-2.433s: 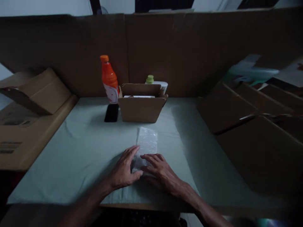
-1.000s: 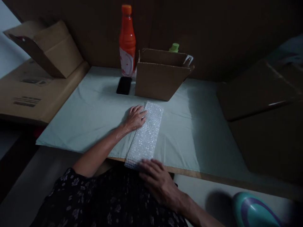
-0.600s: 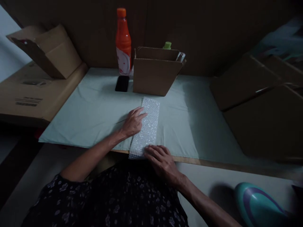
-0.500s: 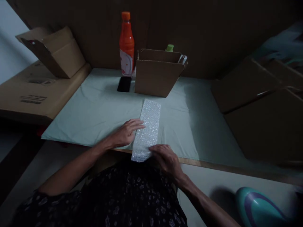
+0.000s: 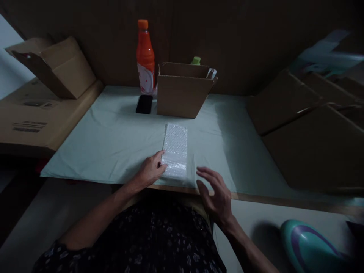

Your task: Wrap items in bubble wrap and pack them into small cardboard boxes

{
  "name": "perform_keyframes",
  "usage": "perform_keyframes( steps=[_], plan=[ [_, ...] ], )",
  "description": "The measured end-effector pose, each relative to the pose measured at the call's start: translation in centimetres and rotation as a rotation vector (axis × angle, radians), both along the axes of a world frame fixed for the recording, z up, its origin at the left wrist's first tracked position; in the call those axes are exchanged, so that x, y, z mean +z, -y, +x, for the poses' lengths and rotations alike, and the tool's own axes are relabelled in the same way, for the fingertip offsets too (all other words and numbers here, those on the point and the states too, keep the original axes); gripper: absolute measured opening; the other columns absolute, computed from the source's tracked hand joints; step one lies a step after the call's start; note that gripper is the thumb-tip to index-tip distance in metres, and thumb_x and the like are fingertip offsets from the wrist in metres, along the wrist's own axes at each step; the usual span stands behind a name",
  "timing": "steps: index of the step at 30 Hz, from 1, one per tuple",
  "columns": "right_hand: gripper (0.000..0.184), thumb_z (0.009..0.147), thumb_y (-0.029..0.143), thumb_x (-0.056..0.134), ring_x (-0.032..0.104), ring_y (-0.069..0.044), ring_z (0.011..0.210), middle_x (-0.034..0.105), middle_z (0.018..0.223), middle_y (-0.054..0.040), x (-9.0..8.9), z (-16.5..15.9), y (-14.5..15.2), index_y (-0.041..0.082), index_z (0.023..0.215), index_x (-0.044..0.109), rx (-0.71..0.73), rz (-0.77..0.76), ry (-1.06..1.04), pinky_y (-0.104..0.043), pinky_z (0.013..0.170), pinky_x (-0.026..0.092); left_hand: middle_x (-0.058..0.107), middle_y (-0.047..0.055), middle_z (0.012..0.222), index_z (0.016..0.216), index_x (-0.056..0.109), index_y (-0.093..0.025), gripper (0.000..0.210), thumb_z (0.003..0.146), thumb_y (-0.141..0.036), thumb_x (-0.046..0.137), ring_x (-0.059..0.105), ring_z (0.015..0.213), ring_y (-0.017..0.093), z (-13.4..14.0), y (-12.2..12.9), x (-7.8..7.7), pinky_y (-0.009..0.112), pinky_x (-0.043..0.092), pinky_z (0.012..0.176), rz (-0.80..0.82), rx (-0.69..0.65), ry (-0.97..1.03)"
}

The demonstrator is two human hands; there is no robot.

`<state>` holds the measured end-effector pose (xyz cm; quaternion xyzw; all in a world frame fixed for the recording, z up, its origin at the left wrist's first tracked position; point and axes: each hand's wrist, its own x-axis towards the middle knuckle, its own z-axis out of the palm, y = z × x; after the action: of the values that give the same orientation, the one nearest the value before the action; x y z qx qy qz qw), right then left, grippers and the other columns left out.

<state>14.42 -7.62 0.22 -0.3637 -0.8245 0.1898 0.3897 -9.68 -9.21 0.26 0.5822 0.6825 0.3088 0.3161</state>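
1. A strip of bubble wrap is laid flat on the table, near the middle of its front edge, with its long side running toward the back.
2. The strip's near left corner is pressed down by the fingertips of the left hand; nothing is gripped.
3. The right hand is held spread and empty, lifted just right of the strip at the table's front edge.
4. An open cardboard box is seen toward the back edge, with a black phone just left of it.
5. An orange bottle is stood upright behind the phone.
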Motion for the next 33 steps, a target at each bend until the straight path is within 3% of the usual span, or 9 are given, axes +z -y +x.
perform_keyframes(
  steps=[5, 8, 11, 14, 17, 20, 25, 29, 33],
  plan=[
    [0.030, 0.092, 0.020, 0.058, 0.059, -0.031, 0.120, 0.068, 0.129, -0.0119, -1.5, -1.6, 0.1, 0.023, 0.121, 0.064, 0.188, 0.153, 0.296, -0.047, 0.090, 0.049, 0.063, -0.002, 0.071, 0.147, 0.046, -0.012, 0.065, 0.085, -0.024, 0.060, 0.061, 0.067, 0.017, -0.5, -0.1, -0.4, 0.029, 0.050, 0.070, -0.011, -0.020, -0.167],
    [0.026, 0.094, 0.013, 0.053, 0.061, -0.029, 0.117, 0.071, 0.124, -0.0105, -2.1, -2.4, -0.9, 0.021, 0.114, 0.067, 0.201, 0.132, 0.371, -0.046, 0.089, 0.047, 0.069, 0.010, 0.112, 0.145, 0.047, -0.016, 0.061, 0.088, -0.031, 0.062, 0.066, 0.103, 0.025, -1.2, 0.7, -0.7, 0.038, 0.053, 0.094, 0.225, 0.018, -0.286],
    [0.026, 0.096, 0.010, 0.049, 0.066, -0.025, 0.106, 0.075, 0.114, -0.0085, -2.0, -2.5, -1.6, 0.021, 0.111, 0.068, 0.239, 0.067, 0.322, -0.042, 0.086, 0.047, 0.060, 0.014, 0.137, 0.139, 0.054, -0.020, 0.053, 0.090, -0.035, 0.064, 0.056, 0.127, 0.029, -1.9, 2.2, -0.8, 0.044, 0.046, 0.109, 0.431, -0.147, -0.301],
    [0.024, 0.099, 0.015, 0.048, 0.069, -0.022, 0.089, 0.076, 0.098, -0.0062, -1.6, -2.6, -2.3, 0.022, 0.109, 0.069, 0.267, -0.063, 0.239, -0.038, 0.079, 0.050, 0.072, 0.010, 0.117, 0.134, 0.060, -0.021, 0.041, 0.093, -0.025, 0.059, 0.065, 0.111, 0.025, -1.8, 3.1, -0.9, 0.043, 0.052, 0.100, 0.408, -0.316, -0.216],
    [0.021, 0.100, 0.022, 0.050, 0.069, -0.020, 0.085, 0.075, 0.094, -0.0053, -1.3, -2.8, -3.1, 0.024, 0.110, 0.068, 0.184, -0.119, 0.151, -0.035, 0.076, 0.054, 0.076, 0.007, 0.107, 0.128, 0.063, -0.020, 0.035, 0.094, -0.020, 0.054, 0.070, 0.097, 0.021, -1.3, 2.4, -1.2, 0.038, 0.056, 0.091, 0.349, -0.210, -0.153],
    [0.021, 0.097, 0.023, 0.056, 0.068, -0.023, 0.096, 0.073, 0.106, -0.0083, -1.2, -2.8, -3.7, 0.023, 0.116, 0.065, 0.086, 0.065, 0.120, -0.038, 0.081, 0.053, 0.075, 0.009, 0.114, 0.125, 0.064, -0.019, 0.034, 0.092, -0.019, 0.058, 0.071, 0.099, 0.022, -1.1, 0.9, -1.5, 0.038, 0.057, 0.091, 0.331, -0.081, -0.199],
    [0.024, 0.095, 0.020, 0.059, 0.063, -0.027, 0.112, 0.071, 0.121, -0.0101, -1.6, -2.9, -3.9, 0.021, 0.118, 0.064, 0.181, 0.225, 0.318, -0.042, 0.087, 0.047, 0.070, 0.014, 0.114, 0.124, 0.063, -0.014, 0.033, 0.093, -0.027, 0.061, 0.067, 0.105, 0.026, -1.4, -0.5, -1.9, 0.042, 0.056, 0.093, 0.424, -0.043, -0.370],
    [0.018, 0.096, 0.014, 0.057, 0.065, -0.025, 0.106, 0.075, 0.111, -0.0079, -1.6, -3.5, -4.2, 0.019, 0.112, 0.065, 0.172, 0.204, 0.312, -0.041, 0.087, 0.044, 0.062, 0.018, 0.130, 0.130, 0.059, -0.013, 0.046, 0.091, -0.037, 0.067, 0.059, 0.121, 0.030, -1.6, 0.5, -1.7, 0.046, 0.050, 0.103, 0.564, -0.195, -0.363],
    [0.017, 0.098, 0.015, 0.055, 0.067, -0.019, 0.086, 0.075, 0.093, -0.0045, -0.7, -3.1, -4.1, 0.020, 0.111, 0.064, 0.240, 0.076, 0.213, -0.037, 0.079, 0.046, 0.071, 0.008, 0.108, 0.129, 0.058, -0.017, 0.035, 0.094, -0.020, 0.060, 0.064, 0.103, 0.022, -1.9, 1.6, -0.8, 0.039, 0.053, 0.094, 0.495, -0.279, -0.247]
  ],
)
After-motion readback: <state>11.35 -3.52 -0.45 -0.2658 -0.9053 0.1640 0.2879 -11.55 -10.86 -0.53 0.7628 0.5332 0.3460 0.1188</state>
